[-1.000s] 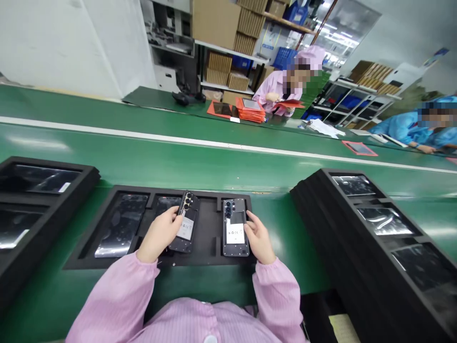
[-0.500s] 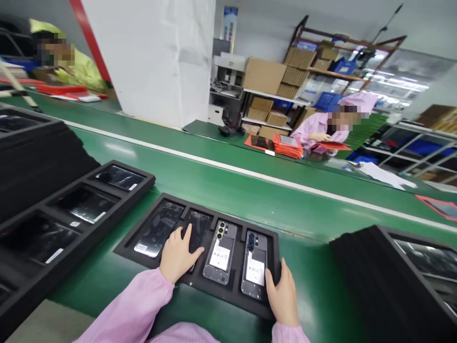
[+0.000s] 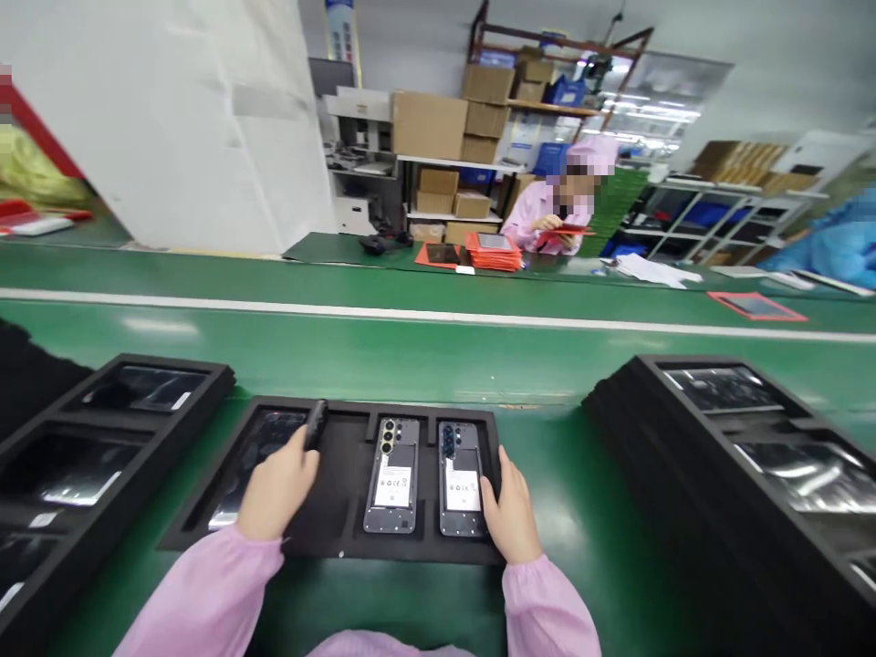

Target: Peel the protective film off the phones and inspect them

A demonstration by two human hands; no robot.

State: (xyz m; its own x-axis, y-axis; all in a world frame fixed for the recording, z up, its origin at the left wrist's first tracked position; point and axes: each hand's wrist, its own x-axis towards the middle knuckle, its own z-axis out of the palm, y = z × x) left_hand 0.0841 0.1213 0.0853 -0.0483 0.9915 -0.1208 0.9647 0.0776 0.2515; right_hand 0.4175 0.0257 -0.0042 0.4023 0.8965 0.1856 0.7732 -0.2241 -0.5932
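White labels (image 3: 392, 488): CE legible, small print blurred
Phones (image 3: 406, 449): dark, cameras upward
Left hand (image 3: 279, 484): fingers pinch tilted phone (image 3: 316, 426)
Right hand (image 3: 513, 513): fingers parted around tray (image 3: 335, 497) edge

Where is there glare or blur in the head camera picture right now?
Head view: pale glare streaks the green bench at left, and bright reflections cross a glossy panel at right; head view again: the person in blue looks smeared, while the phone by the right hand is sharper, its finest print unreadable.
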